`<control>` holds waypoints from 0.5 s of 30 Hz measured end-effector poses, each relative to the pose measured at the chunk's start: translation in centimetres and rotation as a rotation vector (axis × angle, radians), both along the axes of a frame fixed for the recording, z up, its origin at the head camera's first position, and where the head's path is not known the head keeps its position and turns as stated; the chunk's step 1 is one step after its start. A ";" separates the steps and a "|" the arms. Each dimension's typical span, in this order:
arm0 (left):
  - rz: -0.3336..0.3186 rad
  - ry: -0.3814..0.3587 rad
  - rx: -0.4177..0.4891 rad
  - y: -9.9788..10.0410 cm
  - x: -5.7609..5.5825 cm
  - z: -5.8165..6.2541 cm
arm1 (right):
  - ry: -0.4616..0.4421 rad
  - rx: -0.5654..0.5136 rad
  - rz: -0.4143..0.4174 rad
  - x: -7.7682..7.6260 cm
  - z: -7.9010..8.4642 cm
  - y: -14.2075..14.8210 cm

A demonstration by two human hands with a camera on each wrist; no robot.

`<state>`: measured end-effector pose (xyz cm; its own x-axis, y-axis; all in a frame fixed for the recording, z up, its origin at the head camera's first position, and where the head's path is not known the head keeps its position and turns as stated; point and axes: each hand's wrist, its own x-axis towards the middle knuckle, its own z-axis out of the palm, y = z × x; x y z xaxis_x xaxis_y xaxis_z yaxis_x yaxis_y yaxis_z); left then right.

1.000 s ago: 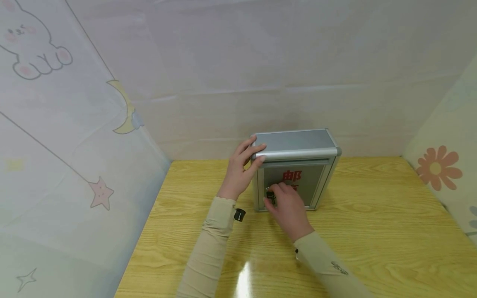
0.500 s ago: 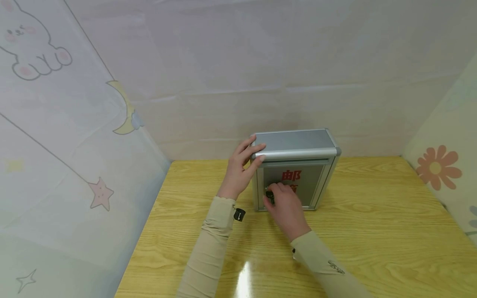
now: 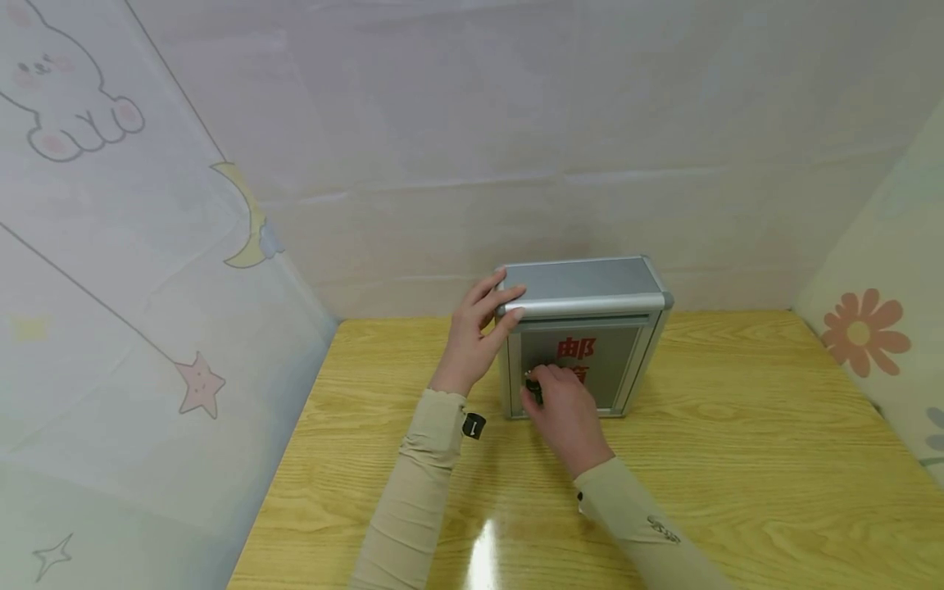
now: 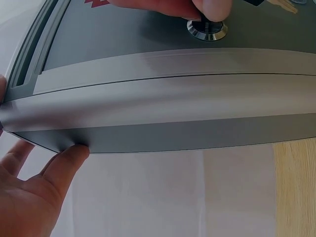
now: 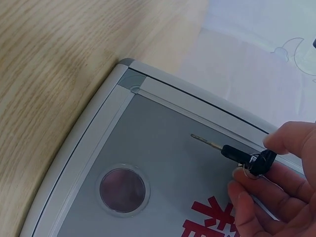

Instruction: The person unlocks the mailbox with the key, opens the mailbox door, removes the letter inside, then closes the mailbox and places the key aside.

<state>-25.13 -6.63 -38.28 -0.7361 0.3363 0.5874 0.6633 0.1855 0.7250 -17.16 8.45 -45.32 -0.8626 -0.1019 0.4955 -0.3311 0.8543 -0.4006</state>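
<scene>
A grey metal mailbox (image 3: pixel 590 283) with red characters on its front door stands upright on the wooden table. My left hand (image 3: pixel 472 332) rests on its upper left corner, fingers fairly straight and spread over the top edge and side. At the left of the door, my right hand (image 3: pixel 568 414) pinches a black-headed key (image 5: pixel 261 162) between thumb and fingers, right at the round chrome lock (image 4: pixel 207 30). A second key (image 5: pixel 234 154) hangs from the same ring, its metal blade pointing away from the hand. The pinched key's blade is hidden.
A slot (image 3: pixel 583 321) runs along the top of the mailbox front, and a round window (image 5: pixel 122 190) sits low on the door. The wooden table (image 3: pixel 737 459) extends around it. Behind rises a pale cloth backdrop (image 3: pixel 590 106), with printed cartoon shapes on the side panels.
My right hand and wrist have shifted slightly left at the lock, still pinching the key. The left hand and the mailbox stay in place.
</scene>
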 end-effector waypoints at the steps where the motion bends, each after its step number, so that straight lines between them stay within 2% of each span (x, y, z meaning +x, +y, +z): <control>1: -0.001 0.001 0.002 0.0 0.0 0.0 | -0.001 0.001 -0.002 0.0 0.0 0.0; 15: 0.000 0.003 0.004 0.0 0.0 0.0 | -0.070 -0.060 0.000 0.1 0.0 0.0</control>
